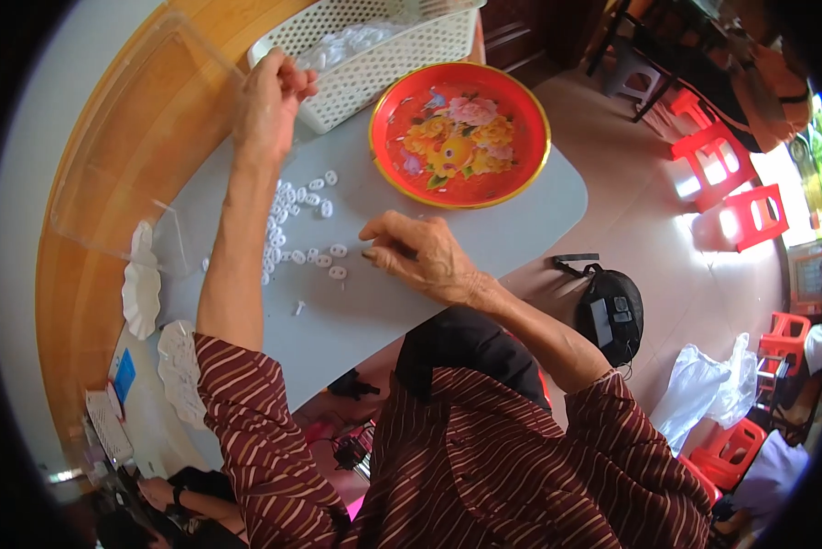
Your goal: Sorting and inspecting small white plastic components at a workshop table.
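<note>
My left hand [266,99] is raised at the left end of a white perforated basket [374,82]. Its fingers are curled in, and whatever they hold cannot be made out. Clear plastic bags [361,41] lie inside the basket. Over the grey table [530,224], my right hand [425,258] has its thumb and fingers closed together; anything between them is too small to name. Left of that hand, small white oval pieces with two holes [283,215] lie in a loose pile, partly behind my left forearm. A tiny white peg-like piece [299,308] lies nearer me.
A round red tray [541,160] with a flower print stands beyond my right hand. Clear plastic sheeting [109,247] and white scalloped dishes [141,297] are at the left. A black backpack [610,311] and red stools [713,165] are on the floor at right. Another person's arm [205,503] shows at lower left.
</note>
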A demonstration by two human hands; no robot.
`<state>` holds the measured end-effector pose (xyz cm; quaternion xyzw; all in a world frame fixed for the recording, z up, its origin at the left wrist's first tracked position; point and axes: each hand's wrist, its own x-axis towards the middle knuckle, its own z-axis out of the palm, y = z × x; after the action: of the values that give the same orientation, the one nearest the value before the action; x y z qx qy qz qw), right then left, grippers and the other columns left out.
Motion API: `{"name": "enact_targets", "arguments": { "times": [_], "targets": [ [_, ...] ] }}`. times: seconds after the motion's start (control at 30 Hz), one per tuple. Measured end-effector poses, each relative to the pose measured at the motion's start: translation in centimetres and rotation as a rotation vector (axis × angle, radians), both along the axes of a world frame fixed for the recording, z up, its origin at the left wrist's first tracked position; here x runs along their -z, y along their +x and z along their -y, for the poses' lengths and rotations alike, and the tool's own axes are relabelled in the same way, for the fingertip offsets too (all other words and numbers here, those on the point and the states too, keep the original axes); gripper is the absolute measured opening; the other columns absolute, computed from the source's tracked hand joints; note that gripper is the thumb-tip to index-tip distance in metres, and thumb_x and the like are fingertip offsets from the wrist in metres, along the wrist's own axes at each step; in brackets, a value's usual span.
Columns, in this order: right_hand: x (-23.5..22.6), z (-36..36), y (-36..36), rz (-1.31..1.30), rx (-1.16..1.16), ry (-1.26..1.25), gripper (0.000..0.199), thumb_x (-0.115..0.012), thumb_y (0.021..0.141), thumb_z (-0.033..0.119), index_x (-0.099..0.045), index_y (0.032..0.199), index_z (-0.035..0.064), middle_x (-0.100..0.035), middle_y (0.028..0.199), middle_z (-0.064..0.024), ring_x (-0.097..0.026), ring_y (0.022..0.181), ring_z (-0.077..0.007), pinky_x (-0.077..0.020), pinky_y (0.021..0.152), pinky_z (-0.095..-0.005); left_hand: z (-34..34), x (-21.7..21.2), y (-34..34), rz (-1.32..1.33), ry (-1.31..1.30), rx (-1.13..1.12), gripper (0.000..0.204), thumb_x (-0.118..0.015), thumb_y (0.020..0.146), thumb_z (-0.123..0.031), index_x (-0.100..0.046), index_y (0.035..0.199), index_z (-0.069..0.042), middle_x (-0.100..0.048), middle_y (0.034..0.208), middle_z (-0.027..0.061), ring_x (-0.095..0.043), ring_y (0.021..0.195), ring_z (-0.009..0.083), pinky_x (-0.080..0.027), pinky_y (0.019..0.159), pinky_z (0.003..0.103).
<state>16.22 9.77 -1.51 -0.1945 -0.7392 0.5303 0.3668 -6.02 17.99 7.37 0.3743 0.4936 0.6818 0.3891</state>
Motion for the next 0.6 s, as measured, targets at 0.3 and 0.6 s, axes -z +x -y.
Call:
{"name": "enact_targets", "arguments": {
  "times": [0.3, 0.6],
  "targets": [
    [0.9, 0.6, -0.3, 0.047, 0.038, -0.056, 0.013, -0.061, 0.085, 0.004, -0.060, 0.097, 0.0008, -0.061, 0.069, -0.0076, -0.056, 0.062, -0.0114, -0.0470, 0.059, -0.0272, 14.7, 4.3, 6.7, -0.253, -0.002, 0.107, 0.033, -0.045, 0.095, -0.026, -0.052, 0.072, -0.002, -0.051, 0.063, 0.0018, -0.054, 0.070, 0.0131, -0.043, 0.071, 0.026],
    [0.4, 0.6, 0.8, 0.173, 0.046, -0.126, 0.013, -0.055, 0.088, 0.002, -0.059, 0.101, 0.0005, -0.059, 0.076, -0.0020, -0.052, 0.065, -0.0059, -0.0426, 0.060, -0.0193, 22.1, 7.6, 5.6, -0.069, -0.115, 0.077, 0.037, -0.041, 0.098, -0.027, -0.052, 0.070, -0.006, -0.054, 0.067, 0.0018, -0.053, 0.078, 0.0125, -0.043, 0.075, 0.027]
  ]
}}
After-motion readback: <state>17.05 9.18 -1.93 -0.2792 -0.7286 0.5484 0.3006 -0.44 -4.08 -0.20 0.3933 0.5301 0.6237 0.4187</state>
